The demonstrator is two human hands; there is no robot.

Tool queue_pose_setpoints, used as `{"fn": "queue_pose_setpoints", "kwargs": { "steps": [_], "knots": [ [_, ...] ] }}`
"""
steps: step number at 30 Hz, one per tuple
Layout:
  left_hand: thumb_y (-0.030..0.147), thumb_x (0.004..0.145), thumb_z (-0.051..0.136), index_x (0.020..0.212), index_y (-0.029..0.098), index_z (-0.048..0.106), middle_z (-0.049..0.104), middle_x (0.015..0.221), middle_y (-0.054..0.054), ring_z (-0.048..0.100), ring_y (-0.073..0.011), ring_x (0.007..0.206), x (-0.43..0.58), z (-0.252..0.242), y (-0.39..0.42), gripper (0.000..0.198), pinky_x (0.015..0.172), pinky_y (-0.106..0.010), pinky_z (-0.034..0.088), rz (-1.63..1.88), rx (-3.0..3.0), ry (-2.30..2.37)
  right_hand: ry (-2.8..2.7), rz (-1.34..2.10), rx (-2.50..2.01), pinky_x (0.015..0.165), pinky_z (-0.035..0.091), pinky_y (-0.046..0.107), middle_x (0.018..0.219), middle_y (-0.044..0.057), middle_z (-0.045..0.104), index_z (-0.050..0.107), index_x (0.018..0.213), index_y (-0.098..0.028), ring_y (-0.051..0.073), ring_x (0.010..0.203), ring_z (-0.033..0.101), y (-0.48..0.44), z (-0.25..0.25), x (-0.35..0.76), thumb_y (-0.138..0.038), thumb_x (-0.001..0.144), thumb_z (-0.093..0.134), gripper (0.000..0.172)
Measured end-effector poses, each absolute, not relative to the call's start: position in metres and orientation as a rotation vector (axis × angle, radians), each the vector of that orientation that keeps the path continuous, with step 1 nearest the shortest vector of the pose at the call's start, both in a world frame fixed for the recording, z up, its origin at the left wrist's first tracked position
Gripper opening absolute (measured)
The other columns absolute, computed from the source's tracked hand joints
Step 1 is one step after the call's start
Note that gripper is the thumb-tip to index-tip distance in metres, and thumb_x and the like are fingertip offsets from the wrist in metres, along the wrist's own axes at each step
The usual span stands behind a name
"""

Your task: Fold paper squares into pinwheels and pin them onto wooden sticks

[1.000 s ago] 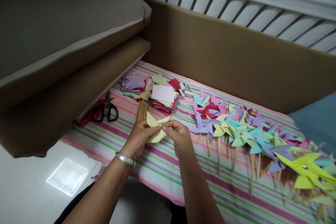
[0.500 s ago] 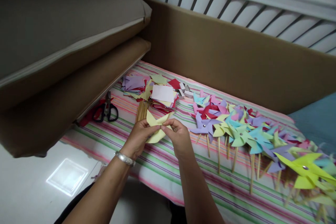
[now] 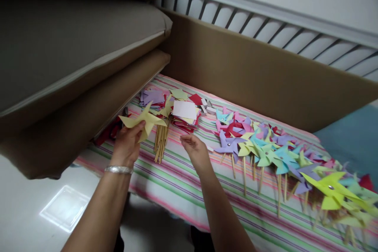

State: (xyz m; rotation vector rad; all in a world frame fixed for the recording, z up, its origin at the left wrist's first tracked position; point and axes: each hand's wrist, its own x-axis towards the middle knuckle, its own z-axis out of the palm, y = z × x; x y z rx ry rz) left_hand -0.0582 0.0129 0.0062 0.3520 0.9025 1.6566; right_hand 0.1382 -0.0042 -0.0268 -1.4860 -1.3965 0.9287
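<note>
Yellow pinwheel (image 3: 143,120), stickless, sits pinched in the left hand (image 3: 126,143). The right hand (image 3: 195,151) hovers near sticks (image 3: 161,141), grip unclear. Finished pinwheels (image 3: 265,149) lie in a row; paper stack (image 3: 184,112) lies unused.

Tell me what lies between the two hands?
Head view: wooden sticks on striped cloth, between right hand and left hand, which holds a yellow pinwheel.

L hand (image 3: 127,141) up, pinching yellow paper pinwheel (image 3: 143,120) by its lower edge | R hand (image 3: 195,150) low over striped cloth (image 3: 183,189), fingers curled, can't tell if holding anything | stick bundle (image 3: 160,141) lies btwn hands | paper stack (image 3: 183,111) just behind | finished pinwheels (image 3: 265,151) in a row to R
</note>
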Motion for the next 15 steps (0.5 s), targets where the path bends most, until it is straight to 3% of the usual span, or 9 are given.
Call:
{"fn": "queue_pose_setpoints", "kwargs": {
  "steps": [5, 9, 15],
  "knots": [
    [0.01, 0.047, 0.077, 0.068, 0.014, 0.062, 0.067, 0.068, 0.002, 0.062, -0.012, 0.072, -0.077, 0.006, 0.014, 0.027, 0.072, -0.024, 0.047, 1.751, 0.277, 0.878, -1.567, 0.85, -1.796, 0.065, 0.044, 0.029, 0.067, 0.003, 0.066, 0.067, 0.073, -0.02, 0.02, 0.071, 0.062, 0.025, -0.047, 0.108, -0.034, 0.072, 0.056, 0.018],
    [0.009, 0.047, 0.077, 0.069, 0.014, 0.063, 0.067, 0.067, 0.001, 0.062, -0.0118, 0.069, -0.082, 0.004, 0.013, 0.027, 0.073, -0.024, 0.047, 1.723, 0.272, 0.858, -1.566, 0.764, -1.978, 0.06, 0.04, 0.03, 0.06, 0.006, 0.063, 0.063, 0.058, -0.02, 0.021, 0.069, 0.06, 0.052, -0.045, 0.091, -0.041, 0.068, 0.06, 0.024],
    [0.012, 0.046, 0.078, 0.069, 0.014, 0.064, 0.067, 0.068, 0.001, 0.062, -0.0121, 0.067, -0.088, 0.004, 0.014, 0.027, 0.068, -0.024, 0.047, 1.691, 0.266, 0.859, -1.537, 0.877, -1.982, 0.046, 0.035, 0.026, 0.035, -0.001, 0.05, 0.052, 0.036, -0.021, 0.014, 0.042, 0.05, 0.073, -0.048, 0.094, -0.025, 0.053, 0.068, 0.024]
  ]
}}
